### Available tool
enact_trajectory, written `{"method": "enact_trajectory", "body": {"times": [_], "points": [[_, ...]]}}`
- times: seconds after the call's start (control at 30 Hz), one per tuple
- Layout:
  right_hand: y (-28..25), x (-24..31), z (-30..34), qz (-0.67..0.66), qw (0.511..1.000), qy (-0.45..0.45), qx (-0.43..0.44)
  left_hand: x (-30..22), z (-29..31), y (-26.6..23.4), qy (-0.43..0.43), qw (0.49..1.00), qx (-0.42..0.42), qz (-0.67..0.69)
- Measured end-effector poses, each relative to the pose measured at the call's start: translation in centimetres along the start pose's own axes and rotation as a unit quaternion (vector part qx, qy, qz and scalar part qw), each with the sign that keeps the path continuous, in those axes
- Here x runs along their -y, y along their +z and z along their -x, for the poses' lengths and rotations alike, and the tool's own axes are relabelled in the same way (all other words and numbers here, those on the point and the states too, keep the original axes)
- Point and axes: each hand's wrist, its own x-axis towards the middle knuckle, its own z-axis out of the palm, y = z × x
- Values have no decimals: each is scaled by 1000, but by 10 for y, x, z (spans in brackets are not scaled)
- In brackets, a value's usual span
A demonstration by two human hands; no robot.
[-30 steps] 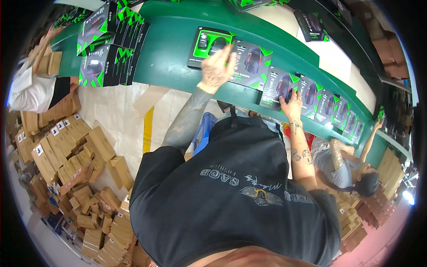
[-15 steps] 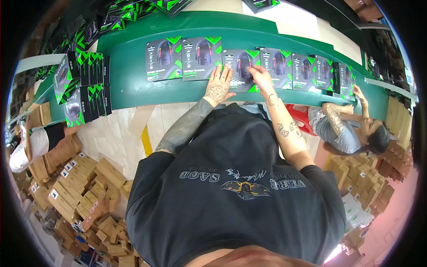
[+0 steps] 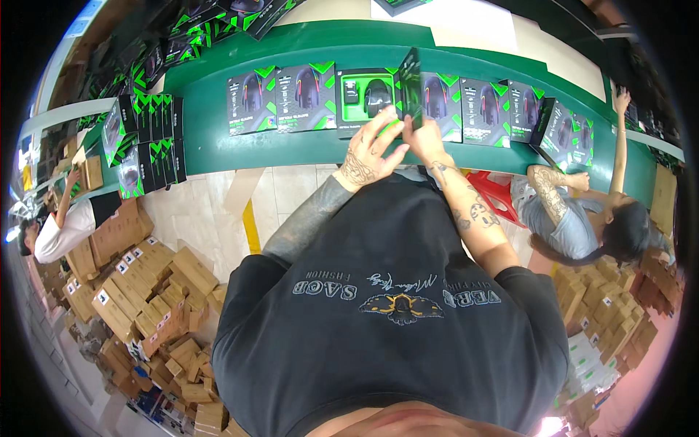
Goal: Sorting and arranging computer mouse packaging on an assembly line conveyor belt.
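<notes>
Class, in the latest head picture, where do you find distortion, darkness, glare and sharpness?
Head view: the green table bows into an arc; head view: corners fall to black; head view: white glare at the lower right rim; head view: the left hand looks fairly sharp.

One open box [image 3: 352, 114], seven closed boxes [image 3: 306, 90] alongside, two co-workers [image 3: 564, 229]

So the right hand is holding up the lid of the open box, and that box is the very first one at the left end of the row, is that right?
Not quite: the open box is third from the left, with two closed boxes to its left, as the head view shows. The right hand is indeed holding up its lid.
</notes>
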Motion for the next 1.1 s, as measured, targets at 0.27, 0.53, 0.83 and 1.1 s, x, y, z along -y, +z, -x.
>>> {"method": "enact_trajectory", "body": {"times": [0.27,0.53,0.83,1.1], "points": [[-48,18,-6,-69,985,-88,132,-20,15,1,36,994,99,39],[-22,-41,2,207,962,-166,61,21,30,16,-93,958,246,-113],[-37,-51,9,94,970,-220,-35,69,64,25,-200,925,256,-199],[-121,-55,-10,-38,972,41,-227,53,46,41,-126,943,278,-129]]}}
